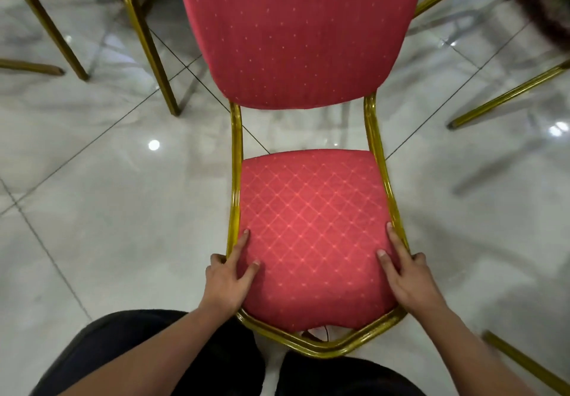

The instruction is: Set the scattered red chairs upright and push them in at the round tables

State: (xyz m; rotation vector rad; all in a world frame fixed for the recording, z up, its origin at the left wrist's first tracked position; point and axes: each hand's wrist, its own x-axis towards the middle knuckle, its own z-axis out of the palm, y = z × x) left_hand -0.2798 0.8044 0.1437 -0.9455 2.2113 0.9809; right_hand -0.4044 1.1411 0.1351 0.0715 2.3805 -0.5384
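A red chair (311, 219) with a gold metal frame fills the middle of the view, its diamond-patterned seat facing me and its dotted backrest beyond it. My left hand (229, 275) grips the seat's left front edge, two digits lying on the cushion and the others curled over the gold rail. My right hand (407, 275) holds the right front edge the same way. The seat's front rail is just in front of my dark-trousered legs. The chair's legs are hidden under the seat.
Gold legs of another red chair (145, 41) stand at the upper left. More gold chair legs (505, 96) cross the right side, and one (524, 361) lies at the lower right. A dark blurred shape (546, 4) is at the top right. The floor is glossy white tile (108, 210).
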